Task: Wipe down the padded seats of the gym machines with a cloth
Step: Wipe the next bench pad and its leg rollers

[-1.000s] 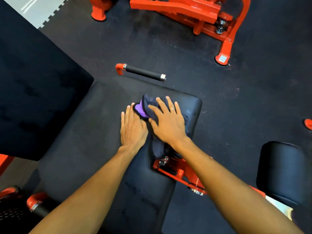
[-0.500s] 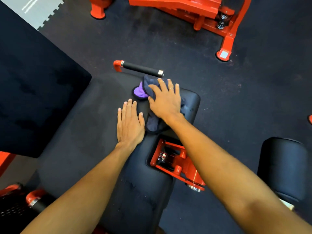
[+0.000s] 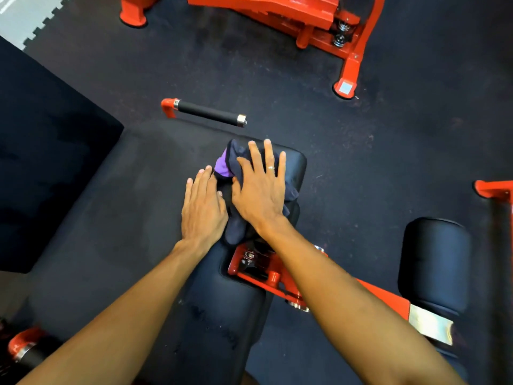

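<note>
A black padded seat (image 3: 133, 207) fills the middle of the view, its far right corner rounded. On that far end lies a dark cloth with a purple patch (image 3: 223, 168). My right hand (image 3: 261, 190) presses flat on the cloth with fingers spread, a ring on one finger. My left hand (image 3: 202, 207) lies flat on the bare pad just left of the cloth, its fingertips touching the cloth's edge. Most of the cloth is hidden under my right hand.
A black grip handle on a red stub (image 3: 206, 112) juts out beyond the seat. A red machine frame (image 3: 277, 12) stands on the floor ahead. A black roller pad (image 3: 433, 262) on a red arm (image 3: 266, 276) sits to the right. A large black pad (image 3: 41, 151) rises at left.
My right hand has drawn the cloth back from the seat's far edge toward me, after pushing it outward half a second before. My left hand has stayed flat beside it.
</note>
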The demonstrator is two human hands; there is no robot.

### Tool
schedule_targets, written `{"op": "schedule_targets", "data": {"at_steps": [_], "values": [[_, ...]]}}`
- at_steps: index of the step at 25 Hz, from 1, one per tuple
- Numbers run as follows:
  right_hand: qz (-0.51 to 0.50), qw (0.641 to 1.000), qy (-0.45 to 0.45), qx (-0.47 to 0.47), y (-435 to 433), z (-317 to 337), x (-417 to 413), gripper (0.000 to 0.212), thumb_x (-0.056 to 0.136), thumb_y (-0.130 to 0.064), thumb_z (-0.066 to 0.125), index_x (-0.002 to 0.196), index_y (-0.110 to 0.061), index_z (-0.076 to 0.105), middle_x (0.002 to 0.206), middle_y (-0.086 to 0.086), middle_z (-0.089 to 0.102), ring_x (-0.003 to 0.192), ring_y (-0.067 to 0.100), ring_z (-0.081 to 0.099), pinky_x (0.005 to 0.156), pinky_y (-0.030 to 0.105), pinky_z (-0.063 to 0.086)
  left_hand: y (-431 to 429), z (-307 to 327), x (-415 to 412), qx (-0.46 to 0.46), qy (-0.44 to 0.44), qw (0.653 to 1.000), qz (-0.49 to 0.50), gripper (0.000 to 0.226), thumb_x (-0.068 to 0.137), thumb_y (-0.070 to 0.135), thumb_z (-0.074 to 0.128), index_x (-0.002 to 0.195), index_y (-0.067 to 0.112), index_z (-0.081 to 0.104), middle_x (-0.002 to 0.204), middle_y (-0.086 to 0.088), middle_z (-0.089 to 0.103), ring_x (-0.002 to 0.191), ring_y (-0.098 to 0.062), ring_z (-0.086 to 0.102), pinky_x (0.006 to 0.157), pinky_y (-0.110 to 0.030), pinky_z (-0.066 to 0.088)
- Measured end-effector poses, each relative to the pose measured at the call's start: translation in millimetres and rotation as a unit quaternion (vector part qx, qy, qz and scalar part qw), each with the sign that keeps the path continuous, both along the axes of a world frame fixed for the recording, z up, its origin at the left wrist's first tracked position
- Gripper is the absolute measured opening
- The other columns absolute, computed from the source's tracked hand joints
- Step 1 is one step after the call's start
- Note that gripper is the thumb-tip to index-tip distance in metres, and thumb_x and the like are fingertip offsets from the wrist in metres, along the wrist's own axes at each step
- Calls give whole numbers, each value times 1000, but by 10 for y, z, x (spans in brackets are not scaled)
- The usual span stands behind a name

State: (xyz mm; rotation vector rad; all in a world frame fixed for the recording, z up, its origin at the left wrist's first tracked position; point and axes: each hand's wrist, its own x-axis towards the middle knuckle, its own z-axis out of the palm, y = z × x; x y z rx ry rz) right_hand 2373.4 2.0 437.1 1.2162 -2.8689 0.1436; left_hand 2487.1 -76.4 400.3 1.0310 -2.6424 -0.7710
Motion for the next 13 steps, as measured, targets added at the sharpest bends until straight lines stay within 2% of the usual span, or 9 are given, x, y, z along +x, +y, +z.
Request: {"op": "schedule_targets", "data": {"at_steps": [3,6,7,9,11,13], "values": [[-105,993,-25,-44,206,-38,-172,50,94,-33,57,141,-15,55,160,6,39,155,32,19,125,52,16,33,-35,-125,-3,0,1000,-28,51,100,8,46,151,2,41,162,-13,34,152,-26,25,127,-41,11],[-218,970,-63,-88,419,-74,149,62,95,-37,58,150,-13,45,164,12,31,154,40,16,123,56,21,41,-49,-167,-9,1,999,-37,51,102,14,43,152,5,39,163,-10,32,153,-25,24,127,-42,13],[-214,973,-59,-67,423,-76,304,66,94,-40,57,152,-13,42,165,14,28,153,43,14,122,58,21,46,-46,-175,-5,2,999,-36,52,101,15,42,152,6,40,163,-10,32,153,-24,24,127,-42,13],[-139,989,-42,-19,368,-60,474,66,94,-44,54,152,-15,43,164,15,29,152,46,15,121,61,21,44,-30,-174,10,6,1000,-29,56,96,13,40,152,6,40,163,-8,33,153,-22,23,127,-40,13],[-81,996,-33,-16,317,-65,274,63,94,-42,57,150,-17,46,162,12,35,152,46,19,121,60,23,38,-24,-163,16,9,1000,-22,56,96,12,41,152,8,40,162,-7,34,153,-20,23,127,-39,12],[-120,991,-35,-45,297,-112,-47,63,95,-43,56,151,-17,46,161,11,37,150,45,24,121,58,24,52,-19,-154,14,13,1000,-18,53,99,14,44,152,8,41,162,-6,34,153,-20,24,127,-39,13]]}}
